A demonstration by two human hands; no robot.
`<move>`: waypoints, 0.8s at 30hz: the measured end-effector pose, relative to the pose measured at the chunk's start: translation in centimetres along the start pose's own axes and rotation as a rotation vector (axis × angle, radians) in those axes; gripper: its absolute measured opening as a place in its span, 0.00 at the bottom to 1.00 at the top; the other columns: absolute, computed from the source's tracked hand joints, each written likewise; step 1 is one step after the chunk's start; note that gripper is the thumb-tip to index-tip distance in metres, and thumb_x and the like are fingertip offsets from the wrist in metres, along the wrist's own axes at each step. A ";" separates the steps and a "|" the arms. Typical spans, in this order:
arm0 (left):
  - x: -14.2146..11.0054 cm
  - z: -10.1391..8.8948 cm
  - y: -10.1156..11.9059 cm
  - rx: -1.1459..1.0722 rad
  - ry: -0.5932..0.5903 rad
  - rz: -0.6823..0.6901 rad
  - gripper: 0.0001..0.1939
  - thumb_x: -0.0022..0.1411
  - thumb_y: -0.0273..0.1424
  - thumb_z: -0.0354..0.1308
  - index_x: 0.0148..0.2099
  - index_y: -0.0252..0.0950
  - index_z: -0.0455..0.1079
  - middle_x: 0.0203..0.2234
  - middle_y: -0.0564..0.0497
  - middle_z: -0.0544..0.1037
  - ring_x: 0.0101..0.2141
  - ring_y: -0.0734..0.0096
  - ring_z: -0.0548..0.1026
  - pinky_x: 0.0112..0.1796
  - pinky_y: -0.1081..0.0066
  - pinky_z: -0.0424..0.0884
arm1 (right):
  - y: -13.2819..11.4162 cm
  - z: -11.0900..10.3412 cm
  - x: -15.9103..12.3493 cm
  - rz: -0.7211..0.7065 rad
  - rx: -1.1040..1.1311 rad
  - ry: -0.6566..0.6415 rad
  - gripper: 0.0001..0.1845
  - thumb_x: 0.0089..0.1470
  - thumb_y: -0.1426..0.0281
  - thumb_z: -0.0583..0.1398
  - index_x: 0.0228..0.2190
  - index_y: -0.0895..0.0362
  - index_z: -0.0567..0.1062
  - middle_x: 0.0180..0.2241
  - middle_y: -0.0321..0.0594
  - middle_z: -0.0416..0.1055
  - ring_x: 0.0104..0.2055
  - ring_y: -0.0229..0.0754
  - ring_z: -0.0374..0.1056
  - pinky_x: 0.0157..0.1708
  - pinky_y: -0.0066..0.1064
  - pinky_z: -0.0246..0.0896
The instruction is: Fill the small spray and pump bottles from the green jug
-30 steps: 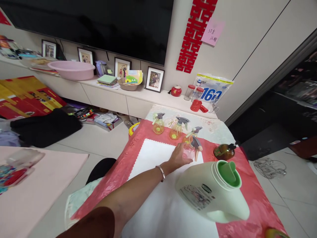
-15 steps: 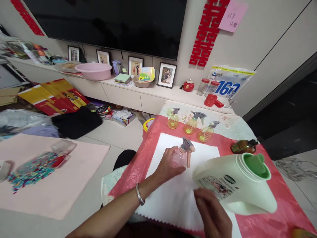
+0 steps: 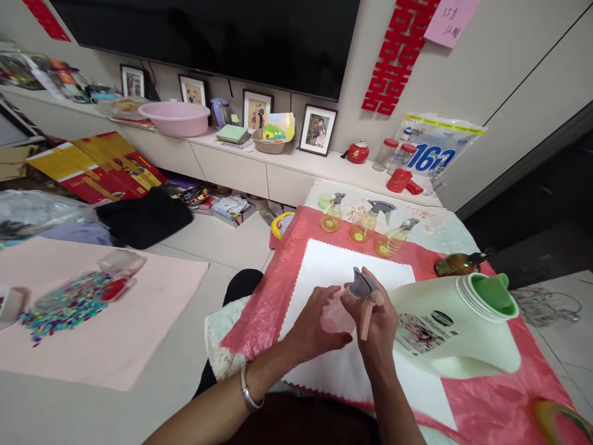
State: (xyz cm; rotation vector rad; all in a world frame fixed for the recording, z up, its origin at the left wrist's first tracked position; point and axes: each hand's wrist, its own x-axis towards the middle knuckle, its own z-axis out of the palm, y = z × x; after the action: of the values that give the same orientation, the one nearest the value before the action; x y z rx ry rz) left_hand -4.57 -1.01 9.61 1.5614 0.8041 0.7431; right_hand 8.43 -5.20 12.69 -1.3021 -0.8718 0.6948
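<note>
My left hand (image 3: pixel 312 327) wraps round the clear pink body of a small spray bottle (image 3: pixel 337 316) held over the white mat (image 3: pixel 333 272). My right hand (image 3: pixel 377 321) grips the bottle's grey trigger head (image 3: pixel 362 287). A large pale green detergent jug (image 3: pixel 456 330) with a green spout lies on its side just right of my hands. Three yellow spray bottles (image 3: pixel 365 225) stand in a row at the far end of the red table cover (image 3: pixel 491 402).
A brown pump bottle (image 3: pixel 456 264) lies at the table's right side. A low cabinet (image 3: pixel 241 173) with photo frames, a pink basin (image 3: pixel 176 117) and red jars runs along the wall. A pink mat (image 3: pixel 92 334) with beads and clutter covers the floor at left.
My left hand drew the pink spray bottle nearer to me. My right hand let go of the jug and closed on the bottle's trigger head. The jug lies on the table.
</note>
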 end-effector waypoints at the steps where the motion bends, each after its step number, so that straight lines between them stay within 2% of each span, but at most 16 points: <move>1: 0.0 -0.2 0.2 -0.031 -0.024 -0.020 0.45 0.43 0.29 0.74 0.63 0.46 0.64 0.54 0.44 0.69 0.54 0.49 0.69 0.53 0.51 0.71 | -0.2 -0.1 0.0 0.011 0.031 -0.020 0.40 0.51 0.60 0.73 0.61 0.57 0.67 0.48 0.47 0.73 0.44 0.46 0.73 0.45 0.38 0.73; 5: 0.1 -1.0 0.3 -0.209 -0.141 -0.103 0.48 0.43 0.34 0.75 0.66 0.48 0.61 0.56 0.45 0.68 0.52 0.54 0.70 0.51 0.54 0.71 | -1.1 -0.9 1.0 0.070 0.125 -0.158 0.34 0.55 0.60 0.72 0.58 0.56 0.70 0.46 0.47 0.74 0.44 0.48 0.73 0.45 0.39 0.74; 8: 0.3 -1.4 0.0 -0.405 -0.323 -0.174 0.43 0.44 0.37 0.76 0.62 0.44 0.65 0.49 0.47 0.72 0.46 0.61 0.72 0.44 0.60 0.72 | -1.1 -1.7 2.0 0.129 0.200 -0.321 0.29 0.52 0.56 0.72 0.50 0.59 0.77 0.46 0.50 0.74 0.47 0.53 0.73 0.48 0.45 0.72; 10: 0.3 -1.5 -0.2 -0.479 -0.353 -0.201 0.42 0.42 0.38 0.77 0.59 0.42 0.66 0.45 0.49 0.73 0.43 0.63 0.72 0.42 0.63 0.71 | -0.6 -1.9 2.4 0.153 0.235 -0.369 0.28 0.51 0.53 0.72 0.46 0.59 0.79 0.46 0.50 0.73 0.49 0.55 0.72 0.51 0.47 0.71; 14: 0.3 -1.3 -0.7 -0.478 -0.266 -0.244 0.42 0.41 0.36 0.78 0.57 0.42 0.65 0.43 0.51 0.72 0.40 0.68 0.71 0.39 0.67 0.69 | 0.0 -1.4 2.8 0.155 0.276 -0.307 0.32 0.47 0.54 0.74 0.50 0.56 0.78 0.46 0.47 0.73 0.48 0.52 0.71 0.52 0.42 0.70; 18: 0.4 -1.4 -0.9 -0.607 -0.312 -0.238 0.40 0.40 0.36 0.80 0.54 0.39 0.66 0.43 0.51 0.73 0.41 0.68 0.72 0.40 0.68 0.69 | -0.4 -0.6 3.1 0.177 0.323 -0.277 0.38 0.44 0.59 0.76 0.55 0.55 0.75 0.46 0.46 0.73 0.45 0.49 0.71 0.44 0.36 0.72; 21: 0.4 -1.8 -0.9 -0.686 -0.337 -0.225 0.40 0.41 0.35 0.80 0.55 0.39 0.67 0.45 0.50 0.73 0.44 0.66 0.71 0.42 0.68 0.70 | -0.8 -0.2 3.3 0.203 0.364 -0.278 0.41 0.43 0.58 0.76 0.57 0.56 0.74 0.44 0.46 0.74 0.43 0.50 0.72 0.44 0.39 0.72; 24: 0.4 -2.2 -0.9 -0.737 -0.360 -0.229 0.40 0.41 0.39 0.80 0.54 0.38 0.68 0.44 0.49 0.73 0.42 0.67 0.72 0.40 0.68 0.70 | -0.7 0.1 3.3 0.227 0.396 -0.281 0.42 0.42 0.55 0.76 0.56 0.57 0.75 0.43 0.47 0.74 0.42 0.51 0.73 0.44 0.40 0.73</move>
State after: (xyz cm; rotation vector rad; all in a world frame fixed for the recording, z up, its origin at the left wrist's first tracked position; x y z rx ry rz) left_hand -6.21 0.65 9.04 0.8776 0.3622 0.4859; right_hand 10.03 -2.43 13.90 -0.9665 -0.7642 1.1869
